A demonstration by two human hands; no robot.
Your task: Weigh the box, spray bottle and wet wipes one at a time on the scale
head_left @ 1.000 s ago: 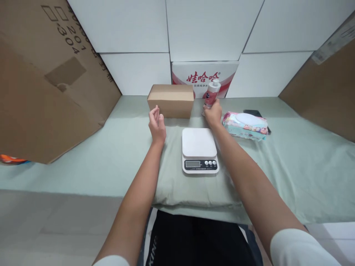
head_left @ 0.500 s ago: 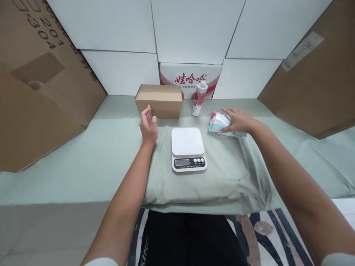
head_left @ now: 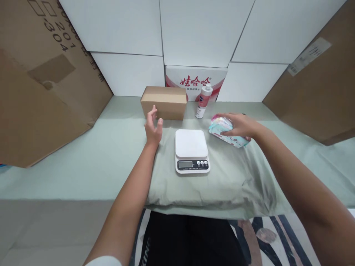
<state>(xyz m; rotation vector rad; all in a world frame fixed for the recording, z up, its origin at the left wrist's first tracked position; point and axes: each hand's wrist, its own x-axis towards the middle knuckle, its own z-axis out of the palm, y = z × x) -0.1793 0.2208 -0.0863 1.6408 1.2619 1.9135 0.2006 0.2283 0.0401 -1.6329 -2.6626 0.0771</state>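
My right hand [head_left: 240,125] is wrapped over a soft pack of wipes [head_left: 229,137], teal and white with a pink end. Its thumb presses the near side, and the hand covers much of the top. Left of the scale, my left hand [head_left: 154,128] is raised on its edge with fingers apart, holding nothing. A white digital kitchen scale [head_left: 191,145] lies between the two hands; its plate is bare and its display looks blank. Just behind my left hand is a brown cardboard box [head_left: 166,107]. A white and pink bottle [head_left: 203,101] stands upright beyond the scale.
Pale green cloth [head_left: 119,147] covers the table. A white and red carton [head_left: 194,75] stands against the white panels at the back. Large cardboard boxes rise at the left [head_left: 50,96] and right [head_left: 313,92].
My right hand has closed further around the pack of wipes, whose near side is now tilted up and turned more toward me. My left hand stays raised by the box. The view has shifted slightly.
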